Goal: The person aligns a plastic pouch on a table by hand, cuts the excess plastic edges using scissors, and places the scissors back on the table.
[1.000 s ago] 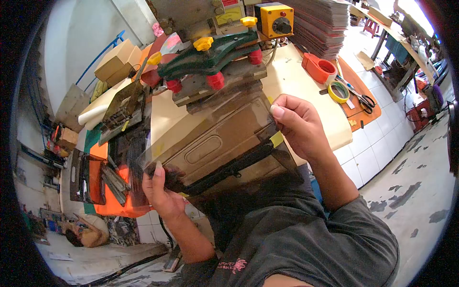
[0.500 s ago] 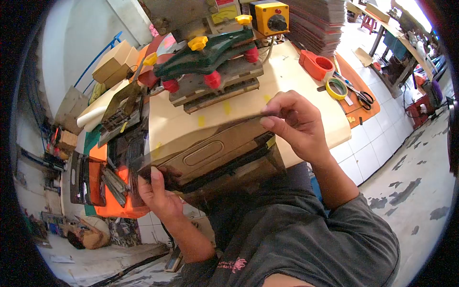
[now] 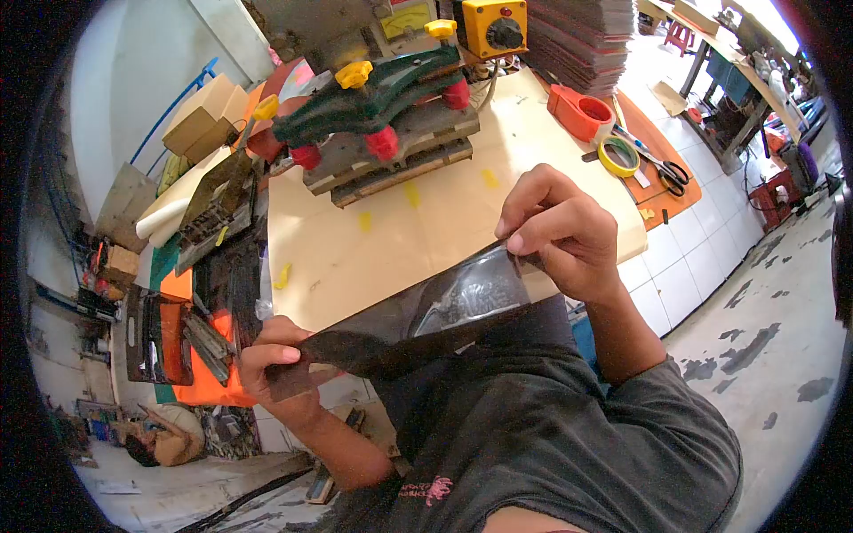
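Observation:
A dark see-through plastic sheet is stretched between both hands, tilted, close to the person's shirt. Light glares off its right part. The thumb and fingers of my left hand pinch its left end. At its upper right corner, my right hand is closed on the edge between thumb and fingers. Beyond the sheet lies a cream work surface with small yellow tape pieces. Above it stands a press head with a green clamp frame, yellow knobs and red feet.
A red tape dispenser, a yellow tape roll and black scissors lie at the right. Behind them rises a tall stack of sheets. Dark plastic pieces sit at the left. Another person is at the lower left.
The sheet has tipped down and toward the body, uncovering more of the cream surface and its tape pieces. My right hand has moved slightly right and down; both hands keep hold.

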Demonstrator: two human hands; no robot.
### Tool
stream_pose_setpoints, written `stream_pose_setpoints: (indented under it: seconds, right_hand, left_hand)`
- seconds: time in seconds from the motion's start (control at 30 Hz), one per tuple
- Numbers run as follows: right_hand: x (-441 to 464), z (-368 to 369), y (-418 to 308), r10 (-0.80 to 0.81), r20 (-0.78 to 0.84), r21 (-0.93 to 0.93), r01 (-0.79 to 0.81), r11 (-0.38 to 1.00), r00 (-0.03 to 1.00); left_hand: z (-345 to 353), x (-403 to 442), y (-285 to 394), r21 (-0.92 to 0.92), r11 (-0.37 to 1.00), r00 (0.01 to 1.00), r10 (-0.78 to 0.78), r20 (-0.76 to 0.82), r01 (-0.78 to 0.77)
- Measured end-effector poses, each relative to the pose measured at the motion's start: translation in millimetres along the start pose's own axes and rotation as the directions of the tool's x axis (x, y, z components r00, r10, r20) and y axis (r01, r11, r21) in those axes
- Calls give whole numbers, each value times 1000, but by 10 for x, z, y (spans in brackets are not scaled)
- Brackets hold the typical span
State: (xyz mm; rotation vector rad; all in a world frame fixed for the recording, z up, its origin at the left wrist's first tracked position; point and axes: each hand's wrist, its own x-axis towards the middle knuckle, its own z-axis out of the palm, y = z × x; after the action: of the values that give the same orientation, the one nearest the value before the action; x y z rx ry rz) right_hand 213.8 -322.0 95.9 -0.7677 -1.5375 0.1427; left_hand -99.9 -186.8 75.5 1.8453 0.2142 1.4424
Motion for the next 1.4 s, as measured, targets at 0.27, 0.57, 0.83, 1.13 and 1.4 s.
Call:
stream_pose_setpoints:
  seconds: [0.27,0.57,0.83,1.13,1.4]
  right_hand:
    - [-29,9,-46,28,-5,-16,-28,999,1000]
    - [-41,23,-44,3,-31,-41,-5,999,1000]
    - [-43,12,-50,8,-26,-48,-9,999,1000]
    - [-77,44,-66,26,-27,-70,-27,997,999]
    - [-81,37,-79,-6,66,-184,18,983,998]
  left_hand:
    - [16,15,-22,64,996,997,67,-37,-64]
    - [44,25,-17,60,994,994,98,-49,-95]
    - [56,26,-2,59,996,996,72,-52,-69]
    - [54,-2,-9,29,999,995,27,-96,-24]
    - [81,18,-28,78,995,995,65,-76,-59]
